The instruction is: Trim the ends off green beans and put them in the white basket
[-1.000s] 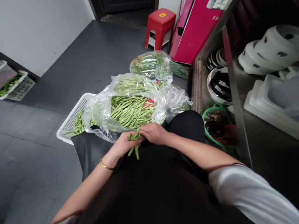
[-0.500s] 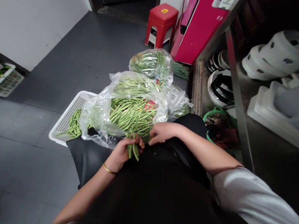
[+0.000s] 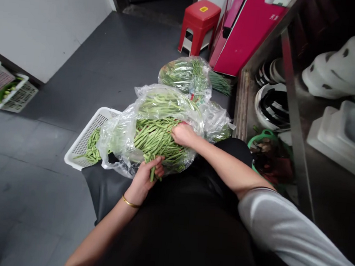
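My left hand (image 3: 146, 175) is closed round a small bunch of green beans (image 3: 152, 173), held at the near lip of a clear plastic bag (image 3: 121, 132). That bag is full of green beans (image 3: 156, 137) and rests by my knees on my black apron (image 3: 186, 234). My right hand (image 3: 182, 134) reaches into the bag's mouth, fingers curled down on the bean pile; what they grip is hidden. A gold bangle (image 3: 129, 203) circles my left wrist.
A white slotted basket (image 3: 84, 140) with some beans lies on the grey floor left of the bag. Behind stand more bagged greens (image 3: 183, 73), a red stool (image 3: 199, 24) and a pink cabinet (image 3: 248, 35). A steel shelf (image 3: 292, 119) with white lids is at right.
My right hand left the bunch and moved up into the bag onto the bean pile. My left hand kept its bunch and shifted slightly toward the bag.
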A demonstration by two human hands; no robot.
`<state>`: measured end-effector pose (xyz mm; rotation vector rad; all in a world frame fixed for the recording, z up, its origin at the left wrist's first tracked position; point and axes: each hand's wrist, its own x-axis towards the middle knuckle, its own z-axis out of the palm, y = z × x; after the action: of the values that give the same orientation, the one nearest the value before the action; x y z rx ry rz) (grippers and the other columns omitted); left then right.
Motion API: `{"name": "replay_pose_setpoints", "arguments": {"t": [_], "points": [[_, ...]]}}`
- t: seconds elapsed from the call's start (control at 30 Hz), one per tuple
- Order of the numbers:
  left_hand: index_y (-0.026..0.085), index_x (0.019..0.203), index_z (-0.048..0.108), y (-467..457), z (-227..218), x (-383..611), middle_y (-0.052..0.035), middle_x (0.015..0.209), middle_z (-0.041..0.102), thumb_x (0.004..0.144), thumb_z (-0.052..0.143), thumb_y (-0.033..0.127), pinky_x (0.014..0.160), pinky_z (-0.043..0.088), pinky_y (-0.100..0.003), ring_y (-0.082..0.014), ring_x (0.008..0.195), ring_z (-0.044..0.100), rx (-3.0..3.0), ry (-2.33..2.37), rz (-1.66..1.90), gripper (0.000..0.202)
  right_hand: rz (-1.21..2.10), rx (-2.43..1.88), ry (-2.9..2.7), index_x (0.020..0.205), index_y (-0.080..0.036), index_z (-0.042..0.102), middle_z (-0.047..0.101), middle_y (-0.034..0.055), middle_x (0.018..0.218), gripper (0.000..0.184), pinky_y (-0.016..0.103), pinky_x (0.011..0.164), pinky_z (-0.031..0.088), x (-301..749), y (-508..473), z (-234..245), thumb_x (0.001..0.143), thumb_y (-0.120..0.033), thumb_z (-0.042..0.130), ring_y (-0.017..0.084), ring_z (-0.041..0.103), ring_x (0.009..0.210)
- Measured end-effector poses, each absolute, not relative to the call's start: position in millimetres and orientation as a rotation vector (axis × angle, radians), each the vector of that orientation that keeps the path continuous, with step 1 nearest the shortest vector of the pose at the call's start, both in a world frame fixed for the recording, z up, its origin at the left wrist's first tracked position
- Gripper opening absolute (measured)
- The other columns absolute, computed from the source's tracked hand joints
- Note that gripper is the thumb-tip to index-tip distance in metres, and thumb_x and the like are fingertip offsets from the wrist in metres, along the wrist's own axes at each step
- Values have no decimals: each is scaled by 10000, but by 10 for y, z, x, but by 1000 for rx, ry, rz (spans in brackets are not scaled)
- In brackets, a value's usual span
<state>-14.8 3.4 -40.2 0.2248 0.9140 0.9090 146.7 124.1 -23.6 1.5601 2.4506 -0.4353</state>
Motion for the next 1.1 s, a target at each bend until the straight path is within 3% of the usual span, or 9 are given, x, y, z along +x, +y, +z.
{"name": "replay_pose_setpoints", "arguments": {"t": [0.13,0.27,0.4,0.5,0.6,0.7,0.77,0.93,1.1], "points": [[74,841,647,93,-444,-60,-29,626,613,637,743,246,438,364,-209,-60,433,442,261,1077,985,284,-498,1328,2668,977,-106,639,683,141,920,308,301,654,446,1637,513,-148,896,-222,365,242,643,814],[90,786,647,49,-411,21,-29,611,622,635,747,264,431,348,-200,-44,405,407,379,1038,1003,251,-746,1276,2699,973,-114,643,688,111,919,326,257,647,420,1577,63,-159,923,-241,347,186,635,802],[112,729,621,-69,-250,19,-23,585,620,656,744,238,452,361,-193,-56,425,448,661,1074,1036,191,-1129,992,2302,752,-131,681,647,42,599,227,226,567,393,1591,50,-153,829,-265,515,131,580,564],[112,771,629,-163,-126,-16,-11,551,605,677,728,248,432,351,-192,-54,395,429,752,1045,976,192,-1263,1112,2352,760,-138,671,621,14,596,236,223,546,390,1724,173,-51,728,-369,641,126,558,562],[111,787,627,-238,-56,-41,2,511,584,674,727,239,409,341,-196,-56,362,410,790,975,883,198,-1823,1354,2393,958,-137,616,610,-8,645,367,203,510,399,1806,262,80,782,-455,565,100,546,541],[109,744,620,-279,-34,-43,-8,508,589,664,729,228,395,337,-195,-52,350,400,802,925,836,180,-2208,1414,2330,902,-121,563,597,-5,637,343,204,477,402,1730,238,122,848,-446,470,85,515,479],[104,730,624,-288,-32,-41,-8,494,578,665,723,234,389,341,-196,-53,348,395,764,926,816,175,-2018,1533,2540,800,-127,541,598,14,650,313,213,509,408,1643,185,79,864,-422,460,93,522,514],[103,730,627,-268,-4,-60,16,490,533,653,718,231,361,311,-178,-37,346,362,528,981,789,175,-702,1580,2979,852,-118,565,611,124,897,232,257,642,393,1647,122,-130,913,-265,396,165,563,765],[129,645,566,-208,-5,-51,54,471,444,660,733,247,383,327,-181,-44,380,375,516,977,979,205,-855,1622,2642,838,-125,581,628,74,797,234,231,609,366,1687,67,-170,899,-323,472,141,559,690]]}}
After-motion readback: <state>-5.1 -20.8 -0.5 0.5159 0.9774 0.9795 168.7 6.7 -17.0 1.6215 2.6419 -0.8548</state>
